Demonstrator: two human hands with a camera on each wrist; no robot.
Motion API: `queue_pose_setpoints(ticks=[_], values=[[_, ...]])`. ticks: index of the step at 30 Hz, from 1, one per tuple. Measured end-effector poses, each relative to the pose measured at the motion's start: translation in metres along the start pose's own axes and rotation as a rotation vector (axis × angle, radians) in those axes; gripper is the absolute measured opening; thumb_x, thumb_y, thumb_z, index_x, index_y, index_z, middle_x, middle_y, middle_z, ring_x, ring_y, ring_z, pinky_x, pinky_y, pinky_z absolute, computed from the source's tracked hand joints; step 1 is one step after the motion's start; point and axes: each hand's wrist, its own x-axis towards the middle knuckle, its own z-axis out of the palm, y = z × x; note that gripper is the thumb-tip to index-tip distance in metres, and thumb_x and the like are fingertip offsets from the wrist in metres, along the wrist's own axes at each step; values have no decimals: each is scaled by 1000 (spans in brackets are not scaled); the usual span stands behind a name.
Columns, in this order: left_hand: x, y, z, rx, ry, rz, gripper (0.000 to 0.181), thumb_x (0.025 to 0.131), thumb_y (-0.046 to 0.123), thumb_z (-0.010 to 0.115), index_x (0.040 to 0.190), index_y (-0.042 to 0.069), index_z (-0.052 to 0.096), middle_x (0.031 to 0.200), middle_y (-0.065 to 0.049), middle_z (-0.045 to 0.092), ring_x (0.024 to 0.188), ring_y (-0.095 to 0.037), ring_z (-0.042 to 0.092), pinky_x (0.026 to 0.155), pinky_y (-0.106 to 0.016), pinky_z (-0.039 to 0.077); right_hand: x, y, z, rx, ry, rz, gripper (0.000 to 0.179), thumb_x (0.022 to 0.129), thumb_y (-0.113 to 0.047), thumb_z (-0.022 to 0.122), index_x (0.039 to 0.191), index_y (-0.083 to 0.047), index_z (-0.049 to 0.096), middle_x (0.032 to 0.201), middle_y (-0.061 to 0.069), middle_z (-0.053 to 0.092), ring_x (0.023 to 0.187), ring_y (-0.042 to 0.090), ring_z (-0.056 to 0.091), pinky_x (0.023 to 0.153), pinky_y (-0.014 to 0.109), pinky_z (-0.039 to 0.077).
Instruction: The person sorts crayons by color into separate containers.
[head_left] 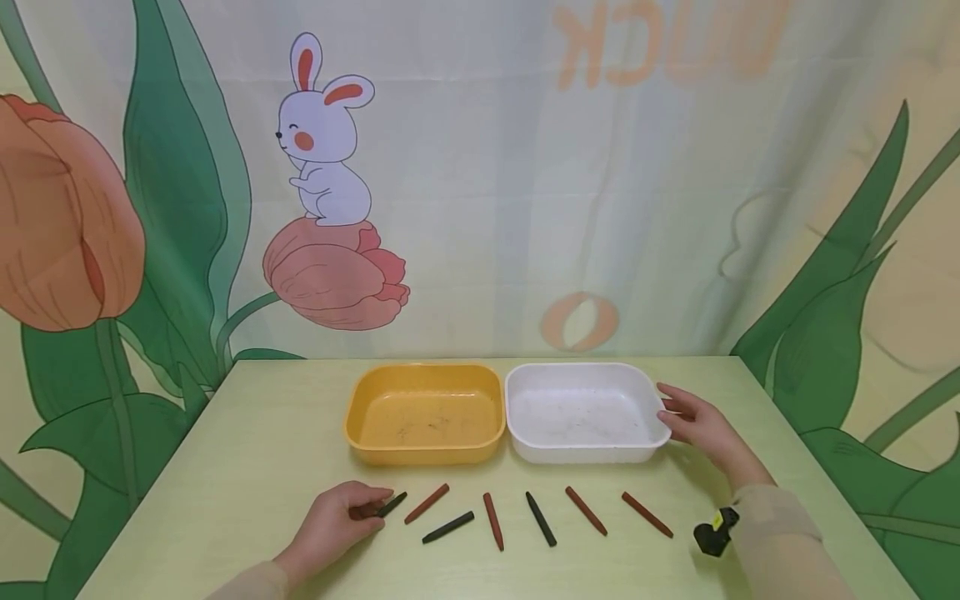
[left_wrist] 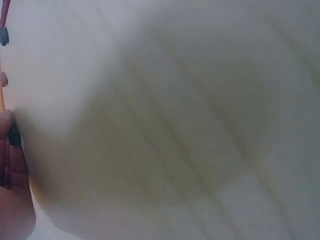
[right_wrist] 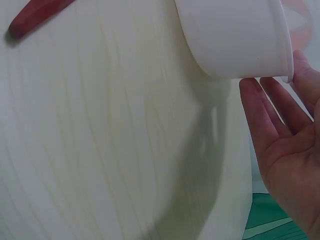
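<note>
Between thumb and fingertips, my left hand [head_left: 337, 521] pinches a black crayon [head_left: 393, 503] low over the table's front left. In the left wrist view, the fingers and crayon show only at the left edge. My right hand [head_left: 701, 429] holds the right end of a white bin [head_left: 588, 454], thumb at the rim and fingers against the outer wall; the right wrist view shows this close up. Two more black crayons [head_left: 448, 527] and several red-brown crayons [head_left: 493, 522] lie in a loose row in front of the bins.
A yellow bin [head_left: 425, 456] stands close beside the white one, to its left. Both have nothing inside but faint marks. A printed curtain [head_left: 465, 167] hangs behind the pale table [head_left: 247, 450]. A black device [head_left: 716, 532] is strapped on my right wrist.
</note>
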Motion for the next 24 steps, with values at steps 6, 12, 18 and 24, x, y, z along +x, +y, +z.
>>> queue_pose_setpoints(ticks=[6,12,18,24], values=[[0,2,2,10,15,0,26,78,1,81,102,10,79,93,6,68,83,-7,63,72,-22,54,-1,2,0,-4,-3,-8,64,102,-24,57,154,-1,28,146,35,36,128,49,45,93,41,53],[2,5,2,38,30,-4,25,77,0,81,99,12,80,91,7,69,81,-7,61,72,-23,53,-1,3,0,-5,-9,-3,64,102,-25,57,154,0,29,146,35,37,126,48,47,93,41,53],[6,13,-1,-1,71,-26,27,77,-5,78,99,11,80,89,5,68,78,-7,59,70,-22,53,-2,2,0,0,-15,2,64,102,-26,57,154,-1,29,145,34,38,125,48,48,94,42,53],[10,21,-4,-16,91,1,29,78,-7,77,99,13,80,91,6,68,81,-9,60,73,-23,54,-1,2,0,0,-13,2,64,103,-26,56,154,-1,28,145,34,37,126,48,47,95,42,52]])
